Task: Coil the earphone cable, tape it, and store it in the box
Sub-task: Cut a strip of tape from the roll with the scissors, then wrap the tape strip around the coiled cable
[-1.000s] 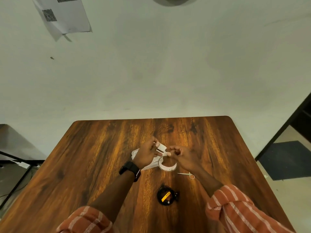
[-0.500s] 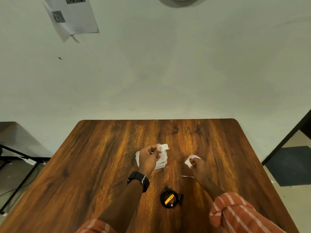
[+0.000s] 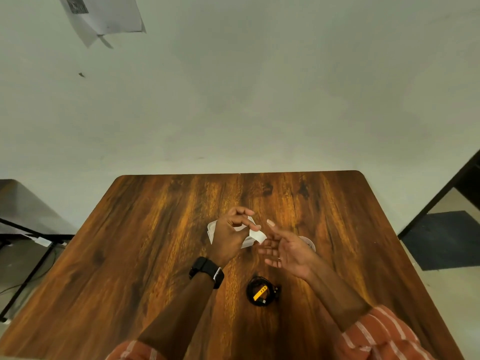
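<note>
The coiled earphone cable (image 3: 261,294) lies flat on the wooden table (image 3: 145,255), a black loop with a yellow-orange tab across its middle and a small connector at its near side; it sits near the person's edge of the table, between the two forearms and touched by neither. Farther out, a strip of white tape (image 3: 257,235) is pinched between the thumb and fingertips of the left hand (image 3: 231,236), whose remaining fingers are curled; the strip hangs free toward the right. The right hand (image 3: 284,249) is spread, palm turned partly up, fingers straight and apart, and holds nothing; its fingertips are just beside the free end of the strip. Behind the left hand stands the translucent plastic box (image 3: 212,229), mostly hidden by the hand; its contents cannot be determined, and whether its lid is open or closed cannot be determined either. A white tape roll (image 3: 309,242) lies on the table behind the right hand, only its far rim visible. The left wrist carries a black watch (image 3: 206,272). Both forearms emerge from rolled orange striped sleeves (image 3: 379,336). Beyond the table is a pale wall (image 3: 259,100) with a sheet of paper (image 3: 104,16) hanging at upper left.
</note>
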{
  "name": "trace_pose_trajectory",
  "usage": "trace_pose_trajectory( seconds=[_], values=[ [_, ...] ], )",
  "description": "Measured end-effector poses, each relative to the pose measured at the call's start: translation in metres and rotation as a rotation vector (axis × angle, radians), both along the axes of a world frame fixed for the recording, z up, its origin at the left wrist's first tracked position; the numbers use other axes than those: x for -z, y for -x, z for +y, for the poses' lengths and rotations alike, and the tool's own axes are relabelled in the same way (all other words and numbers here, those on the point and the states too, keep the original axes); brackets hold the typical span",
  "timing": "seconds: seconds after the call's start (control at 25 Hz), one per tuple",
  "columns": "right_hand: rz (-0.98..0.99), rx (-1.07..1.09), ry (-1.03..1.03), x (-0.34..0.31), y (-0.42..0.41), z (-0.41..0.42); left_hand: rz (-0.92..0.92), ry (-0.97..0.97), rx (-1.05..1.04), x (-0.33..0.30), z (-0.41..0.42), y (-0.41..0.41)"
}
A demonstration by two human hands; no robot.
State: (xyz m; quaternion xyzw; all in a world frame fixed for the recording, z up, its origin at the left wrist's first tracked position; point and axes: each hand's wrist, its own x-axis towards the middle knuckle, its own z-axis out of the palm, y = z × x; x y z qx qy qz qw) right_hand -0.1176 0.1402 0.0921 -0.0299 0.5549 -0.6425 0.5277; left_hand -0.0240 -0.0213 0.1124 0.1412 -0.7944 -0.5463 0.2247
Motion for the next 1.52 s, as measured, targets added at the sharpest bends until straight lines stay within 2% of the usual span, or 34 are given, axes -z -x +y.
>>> trace_pose_trajectory(
  seconds=[0.16,0.28,0.36,0.4,0.52,0.6,0.76,1.12,1.4,1.52],
  values=[
    [0.005,0.005,0.017,-0.002,-0.003,0.008,0.004,0.050,0.074,0.006,0.004,0.004],
    [0.118,0.117,-0.125,0.012,-0.005,0.021,-0.048,-0.047,0.005,0.027,0.011,-0.004],
    [0.182,0.284,-0.254,0.031,-0.012,0.035,-0.206,-0.033,-0.124,0.060,0.014,-0.019],
    [0.171,0.382,-0.289,0.043,-0.017,0.042,-0.357,0.031,-0.142,0.081,0.014,-0.029],
    [0.116,0.545,-0.346,0.066,-0.038,0.064,-0.788,0.055,0.001,0.137,0.017,-0.050],
    [0.124,0.563,-0.384,0.074,-0.054,0.072,-0.892,0.111,-0.002,0.152,0.027,-0.053],
    [0.114,0.585,-0.406,0.079,-0.083,0.083,-0.910,0.346,-0.055,0.154,0.044,-0.045],
    [0.129,0.571,-0.424,0.076,-0.097,0.091,-0.938,0.417,-0.092,0.162,0.049,-0.030],
    [0.099,0.544,-0.427,0.081,-0.099,0.080,-0.803,0.115,-0.079,0.155,0.038,-0.029],
    [0.094,0.535,-0.406,0.076,-0.097,0.066,-0.731,-0.085,-0.043,0.142,0.028,-0.030]
  ],
)
